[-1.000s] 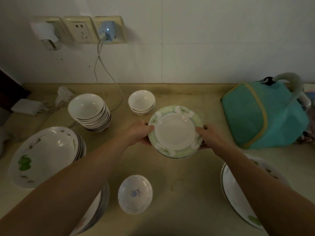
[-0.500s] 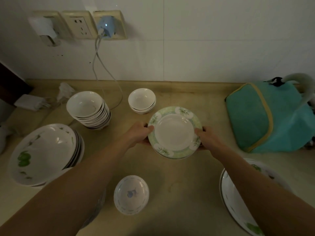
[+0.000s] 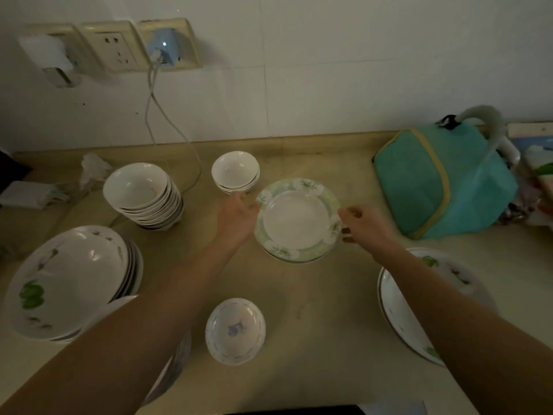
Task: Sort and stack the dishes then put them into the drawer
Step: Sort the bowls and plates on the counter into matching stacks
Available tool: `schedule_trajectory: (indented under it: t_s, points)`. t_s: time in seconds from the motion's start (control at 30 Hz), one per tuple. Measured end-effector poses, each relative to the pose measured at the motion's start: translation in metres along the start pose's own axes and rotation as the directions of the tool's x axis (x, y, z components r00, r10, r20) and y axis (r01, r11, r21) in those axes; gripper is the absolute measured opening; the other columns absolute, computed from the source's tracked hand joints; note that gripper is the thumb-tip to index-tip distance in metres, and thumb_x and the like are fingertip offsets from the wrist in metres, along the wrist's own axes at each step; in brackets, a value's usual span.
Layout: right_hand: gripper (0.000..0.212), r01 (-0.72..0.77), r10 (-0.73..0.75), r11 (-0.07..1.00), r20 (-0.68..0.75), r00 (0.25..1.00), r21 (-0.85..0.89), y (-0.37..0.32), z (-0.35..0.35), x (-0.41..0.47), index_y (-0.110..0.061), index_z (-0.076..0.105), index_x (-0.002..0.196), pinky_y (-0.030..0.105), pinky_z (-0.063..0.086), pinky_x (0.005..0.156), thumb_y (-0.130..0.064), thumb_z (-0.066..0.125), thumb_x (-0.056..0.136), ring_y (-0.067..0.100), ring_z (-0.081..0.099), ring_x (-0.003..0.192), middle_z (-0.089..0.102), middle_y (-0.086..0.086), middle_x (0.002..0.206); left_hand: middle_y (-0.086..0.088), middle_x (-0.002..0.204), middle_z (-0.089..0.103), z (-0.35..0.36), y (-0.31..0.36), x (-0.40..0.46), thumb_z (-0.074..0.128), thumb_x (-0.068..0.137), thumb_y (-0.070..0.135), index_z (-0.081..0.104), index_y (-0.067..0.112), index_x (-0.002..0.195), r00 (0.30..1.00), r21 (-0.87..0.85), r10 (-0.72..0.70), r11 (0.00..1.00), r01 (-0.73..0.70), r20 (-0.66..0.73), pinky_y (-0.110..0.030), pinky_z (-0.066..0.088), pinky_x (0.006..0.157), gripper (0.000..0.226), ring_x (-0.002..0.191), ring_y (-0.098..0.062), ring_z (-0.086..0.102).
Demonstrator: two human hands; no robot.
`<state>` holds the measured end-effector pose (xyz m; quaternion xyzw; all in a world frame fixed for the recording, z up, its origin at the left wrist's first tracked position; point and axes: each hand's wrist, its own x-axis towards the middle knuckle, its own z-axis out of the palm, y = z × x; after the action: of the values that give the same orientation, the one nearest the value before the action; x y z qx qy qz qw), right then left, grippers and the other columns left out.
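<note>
Neither grip holds anything, the left hand [image 3: 238, 214] and right hand [image 3: 363, 220] loose beside the green-rimmed plates [image 3: 297, 220] stacked mid-worktop [image 3: 314, 295], so sorting looks partly done: a small patterned bowl [image 3: 235, 330] sits unstacked, and no drawer is visible.

Dim, warm-greenish indoor light, soft glints on the white bowls [image 3: 140, 187], faint shadows on the bench [image 3: 314, 295], wide-angle bending at the edges, hands slightly blurred, grainy corners
</note>
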<state>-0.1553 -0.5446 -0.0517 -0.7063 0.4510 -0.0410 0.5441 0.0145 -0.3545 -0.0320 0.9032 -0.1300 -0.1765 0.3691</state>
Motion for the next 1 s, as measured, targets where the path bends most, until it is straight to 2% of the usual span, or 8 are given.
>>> schedule_trajectory:
  t_s: [0.1, 0.2, 0.27, 0.43, 0.57, 0.67, 0.77, 1.0]
  points:
    - [0.030, 0.108, -0.134, 0.987, -0.228, 0.964, -0.123, -0.001, -0.024, -0.022, -0.002, 0.070, 0.107, 0.056, 0.059, 0.084, -0.027, 0.056, 0.100, 0.032, 0.072, 0.089, 0.073, 0.016, 0.099, -0.011, 0.135, 0.053, 0.004, 0.022, -0.020, 0.060, 0.097, 0.022, 0.058, 0.008, 0.132, 0.971, 0.007, 0.222, 0.975, -0.222, -0.093, -0.034, 0.047, 0.100, 0.037, 0.116, -0.024, 0.056]
    - [0.031, 0.164, -0.228, 0.968, -0.391, 0.892, -0.190, 0.008, -0.057, -0.043, 0.000, 0.069, 0.089, 0.050, 0.058, 0.070, -0.025, 0.054, 0.099, 0.030, 0.067, 0.075, 0.070, 0.018, 0.081, -0.007, 0.129, 0.055, 0.021, 0.044, -0.048, 0.061, 0.098, 0.017, 0.061, 0.012, 0.124, 0.919, -0.107, 0.390, 0.913, -0.394, -0.062, -0.024, 0.047, 0.091, 0.027, 0.107, -0.015, 0.058]
    - [0.031, 0.158, -0.272, 0.951, -0.485, 0.831, -0.265, 0.021, -0.082, -0.058, -0.002, 0.066, 0.081, 0.039, 0.044, 0.057, -0.025, 0.054, 0.098, 0.023, 0.057, 0.065, 0.065, 0.014, 0.070, -0.005, 0.119, 0.063, 0.039, 0.055, -0.066, 0.061, 0.098, 0.017, 0.064, 0.012, 0.117, 0.899, -0.163, 0.438, 0.888, -0.431, 0.012, -0.015, 0.049, 0.081, 0.020, 0.095, -0.008, 0.060]
    - [0.035, 0.069, -0.239, 0.952, -0.584, 0.776, -0.299, 0.077, -0.143, -0.087, -0.006, 0.052, 0.064, 0.038, 0.027, 0.054, -0.017, 0.052, 0.098, 0.024, 0.047, 0.061, 0.049, 0.007, 0.058, -0.008, 0.113, 0.070, 0.102, 0.062, -0.120, 0.063, 0.099, 0.025, 0.066, 0.009, 0.116, 0.876, -0.197, 0.365, 0.928, -0.316, 0.316, -0.044, 0.061, 0.084, 0.024, 0.092, -0.022, 0.070]
    - [0.031, -0.064, -0.099, 0.933, -0.422, 0.901, -0.355, 0.124, -0.171, -0.093, -0.006, 0.062, 0.079, 0.034, 0.034, 0.069, -0.019, 0.044, 0.102, 0.029, 0.053, 0.080, 0.055, 0.009, 0.077, -0.009, 0.129, 0.062, 0.145, 0.058, -0.157, 0.057, 0.101, 0.031, 0.054, 0.008, 0.136, 0.866, -0.128, 0.147, 0.987, -0.097, 0.478, -0.042, 0.062, 0.085, 0.042, 0.104, -0.024, 0.067]
    - [0.032, -0.092, -0.008, 0.917, -0.249, 0.968, -0.387, 0.141, -0.177, -0.094, -0.005, 0.067, 0.091, 0.035, 0.041, 0.075, -0.019, 0.040, 0.102, 0.033, 0.059, 0.090, 0.064, 0.013, 0.092, -0.008, 0.122, 0.066, 0.161, 0.053, -0.179, 0.054, 0.103, 0.031, 0.056, 0.013, 0.133, 0.845, -0.164, 0.038, 0.985, 0.059, 0.533, -0.040, 0.064, 0.077, 0.035, 0.097, -0.024, 0.070]
    - [0.030, -0.038, -0.042, 0.917, -0.191, 0.981, -0.398, 0.139, -0.175, -0.092, -0.007, 0.074, 0.096, 0.037, 0.050, 0.075, -0.010, 0.044, 0.098, 0.035, 0.064, 0.090, 0.071, 0.015, 0.093, -0.010, 0.110, 0.070, 0.162, 0.050, -0.196, 0.050, 0.102, 0.016, 0.062, 0.014, 0.123, 0.878, -0.191, 0.000, 0.976, 0.104, 0.480, -0.034, 0.064, 0.062, 0.024, 0.086, -0.022, 0.073]
    - [0.026, 0.152, -0.130, 0.916, 0.084, 0.988, -0.372, 0.102, -0.116, -0.089, -0.017, 0.077, 0.085, 0.045, 0.062, 0.071, -0.017, 0.053, 0.094, 0.028, 0.071, 0.073, 0.073, 0.007, 0.077, -0.005, 0.100, 0.070, 0.097, 0.010, -0.210, 0.046, 0.101, 0.008, 0.063, 0.017, 0.120, 0.923, -0.204, -0.189, 0.942, 0.267, 0.335, -0.037, 0.065, 0.063, 0.027, 0.084, -0.021, 0.072]
